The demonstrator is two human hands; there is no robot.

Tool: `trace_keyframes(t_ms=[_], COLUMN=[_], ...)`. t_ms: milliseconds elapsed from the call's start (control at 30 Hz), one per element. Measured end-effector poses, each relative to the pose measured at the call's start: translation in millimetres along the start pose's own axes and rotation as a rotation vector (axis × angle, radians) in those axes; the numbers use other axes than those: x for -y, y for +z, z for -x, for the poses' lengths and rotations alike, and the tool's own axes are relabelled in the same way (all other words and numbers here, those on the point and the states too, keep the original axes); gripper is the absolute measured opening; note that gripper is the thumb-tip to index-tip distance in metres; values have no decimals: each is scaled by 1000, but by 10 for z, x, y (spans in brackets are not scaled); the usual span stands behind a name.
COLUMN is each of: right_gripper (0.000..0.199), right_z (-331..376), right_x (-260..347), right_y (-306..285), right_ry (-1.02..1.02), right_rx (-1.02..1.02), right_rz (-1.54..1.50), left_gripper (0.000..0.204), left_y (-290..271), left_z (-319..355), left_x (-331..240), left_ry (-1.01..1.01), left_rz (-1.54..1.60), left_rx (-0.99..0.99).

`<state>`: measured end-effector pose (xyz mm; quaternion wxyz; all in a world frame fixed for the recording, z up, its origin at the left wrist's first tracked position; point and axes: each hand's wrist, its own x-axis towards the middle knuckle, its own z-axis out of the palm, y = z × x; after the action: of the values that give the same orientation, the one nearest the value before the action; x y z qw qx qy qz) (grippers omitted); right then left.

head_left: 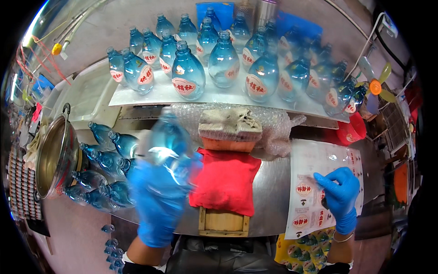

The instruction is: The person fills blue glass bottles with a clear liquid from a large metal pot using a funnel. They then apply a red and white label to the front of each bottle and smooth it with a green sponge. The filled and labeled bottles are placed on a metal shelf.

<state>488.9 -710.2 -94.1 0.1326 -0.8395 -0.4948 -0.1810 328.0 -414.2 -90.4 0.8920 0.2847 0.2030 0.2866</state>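
My left hand [157,205], in a blue glove, is closed around a clear blue glass bottle [169,139]. The bottle is smeared by motion, stands neck up and is raised left of a red cloth pad [226,182]. On the right, my gloved right hand [340,194] is over a white sheet of red-and-white oval labels [303,214]. One finger of it points left, the others are curled in, and whatever may be pinched there is too small to make out. Under the red pad is a wooden block [223,221].
Labelled blue bottles [188,75] stand in rows on a white board [155,98] at the back. Several unlabelled bottles [107,162] lie at left, beside a metal basin [52,157]. Bubble wrap [278,121] and a folded cloth [230,123] lie behind the pad. A small fan [375,86] stands at right.
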Motion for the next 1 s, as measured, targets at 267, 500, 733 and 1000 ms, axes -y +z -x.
trace_keyframes(t_ms=[267, 500, 733, 1000], right_gripper=[19, 16, 17, 18], right_z=[-309, -453, -495, -453], right_x=[550, 712, 739, 656], right_y=[125, 304, 445, 429], right_ry=[49, 507, 566, 397], right_rx=[45, 346, 329, 416], right_rz=[-497, -1087, -1170, -1210], left_gripper=[89, 61, 62, 78], left_y=[-411, -536, -295, -439], left_z=[-333, -577, -432, -573], left_x=[933, 818, 744, 752], left_ry=[422, -173, 291, -146], left_rz=[-1076, -529, -1208, -674], left_rx=[342, 402, 297, 480])
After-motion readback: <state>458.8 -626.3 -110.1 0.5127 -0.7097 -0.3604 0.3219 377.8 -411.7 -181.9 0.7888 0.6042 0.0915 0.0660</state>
